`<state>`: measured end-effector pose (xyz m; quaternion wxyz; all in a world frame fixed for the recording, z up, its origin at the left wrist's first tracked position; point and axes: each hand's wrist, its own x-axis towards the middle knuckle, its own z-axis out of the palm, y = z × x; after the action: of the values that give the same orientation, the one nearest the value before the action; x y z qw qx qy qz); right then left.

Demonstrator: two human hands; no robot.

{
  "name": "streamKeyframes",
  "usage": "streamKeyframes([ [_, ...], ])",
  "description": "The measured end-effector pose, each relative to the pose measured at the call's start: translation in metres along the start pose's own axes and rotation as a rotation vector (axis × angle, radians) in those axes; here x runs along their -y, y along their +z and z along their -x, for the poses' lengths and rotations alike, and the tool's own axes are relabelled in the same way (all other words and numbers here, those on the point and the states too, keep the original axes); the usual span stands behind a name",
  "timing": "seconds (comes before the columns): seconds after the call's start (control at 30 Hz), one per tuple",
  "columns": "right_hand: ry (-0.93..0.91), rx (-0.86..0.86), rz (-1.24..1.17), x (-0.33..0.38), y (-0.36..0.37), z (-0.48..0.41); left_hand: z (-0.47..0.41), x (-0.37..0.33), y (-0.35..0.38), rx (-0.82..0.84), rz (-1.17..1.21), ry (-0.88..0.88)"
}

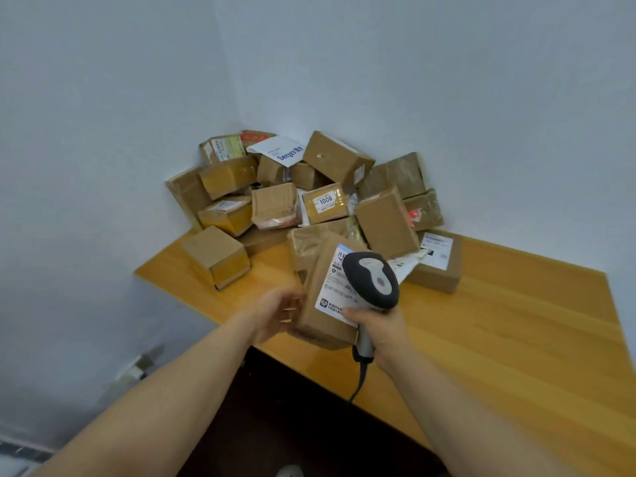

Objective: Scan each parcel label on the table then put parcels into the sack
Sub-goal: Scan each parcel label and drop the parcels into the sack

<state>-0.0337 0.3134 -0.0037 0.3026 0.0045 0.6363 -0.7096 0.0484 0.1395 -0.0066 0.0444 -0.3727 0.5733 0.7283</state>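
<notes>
Wooden table (516, 339), far corner: heap of parcels (275, 204) awaiting scan. At near edge: parcel (320, 325), tilted to show label (332, 297), gripped by left hand (275, 313). Over label: scanner (373, 280), clamped in right hand (385, 330). Sack out of view.

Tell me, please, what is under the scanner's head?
The white label of the box that the left hand holds. The scanner, gripped by the right hand, covers the label's right part, so that cannot be seen.

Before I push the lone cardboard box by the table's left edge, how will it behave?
The cardboard box looks stiff: corners square, seams taped. Flat-sided, it probably slides, not rolls, on the wooden table. Near the edge, it might fall off.
</notes>
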Motion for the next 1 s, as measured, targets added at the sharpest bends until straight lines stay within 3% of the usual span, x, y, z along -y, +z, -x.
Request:
streamKeyframes([
  [0.13,-0.007,-0.056,0.038,-0.007,-0.027,0.008,0.0,-0.002,0.036,0.164,-0.292,-0.132],
  [0.37,0.091,-0.281,0.058,-0.028,-0.084,0.012,-0.024,0.039,0.094,0.209,-0.1,-0.308],
  [0.6,0.138,-0.474,0.0,-0.046,-0.105,0.009,-0.051,0.059,0.116,0.26,-0.279,-0.4],
  [0.67,0.149,-0.503,-0.031,-0.05,-0.108,0.007,-0.065,0.053,0.113,0.113,-0.538,-0.227],
  [0.73,0.153,-0.54,-0.037,-0.053,-0.112,0.007,-0.081,0.038,0.108,0.08,-1.07,0.05],
  [0.8,0.166,-0.583,-0.038,-0.056,-0.117,0.01,-0.093,0.02,0.107,0.205,-1.626,0.367],
  [0.87,0.175,-0.618,-0.045,-0.061,-0.121,0.013,-0.102,0.001,0.117,0.37,-1.998,0.628],
  [1.0,0.19,-0.696,-0.064,-0.064,-0.129,0.019,-0.121,-0.015,0.15,0.743,-2.298,0.916],
])
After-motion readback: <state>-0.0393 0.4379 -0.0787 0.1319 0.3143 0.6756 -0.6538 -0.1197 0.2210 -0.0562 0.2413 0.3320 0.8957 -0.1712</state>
